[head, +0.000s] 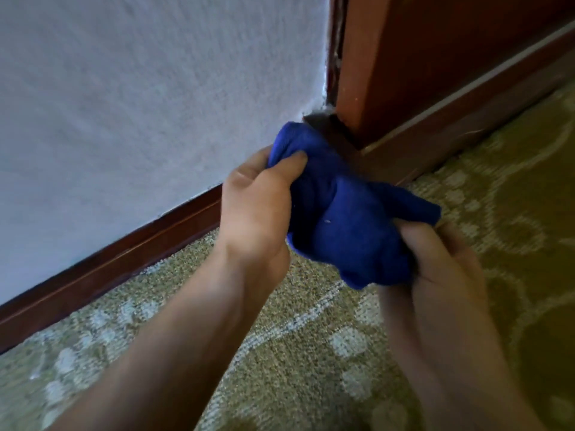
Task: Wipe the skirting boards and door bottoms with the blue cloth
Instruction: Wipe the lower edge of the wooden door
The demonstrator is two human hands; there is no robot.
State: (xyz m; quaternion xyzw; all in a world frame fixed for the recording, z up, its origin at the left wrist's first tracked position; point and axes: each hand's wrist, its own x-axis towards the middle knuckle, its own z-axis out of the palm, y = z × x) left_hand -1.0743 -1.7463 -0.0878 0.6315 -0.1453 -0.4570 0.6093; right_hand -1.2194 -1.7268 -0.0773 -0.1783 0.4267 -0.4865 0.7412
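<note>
A bunched blue cloth (345, 213) hangs between both hands just in front of the corner where the wall meets the door frame. My left hand (255, 206) grips its upper left part, thumb pressed on the fabric. My right hand (441, 262) grips its lower right part from below. The cloth's top end lies against the end of the dark red-brown skirting board (109, 265), which runs along the foot of the wall to the lower left. The reddish wooden door bottom (451, 98) stands at the upper right.
A white textured wall (140, 104) fills the upper left. A green patterned carpet (311, 337) covers the floor. The wooden door frame post (351, 73) rises at the corner.
</note>
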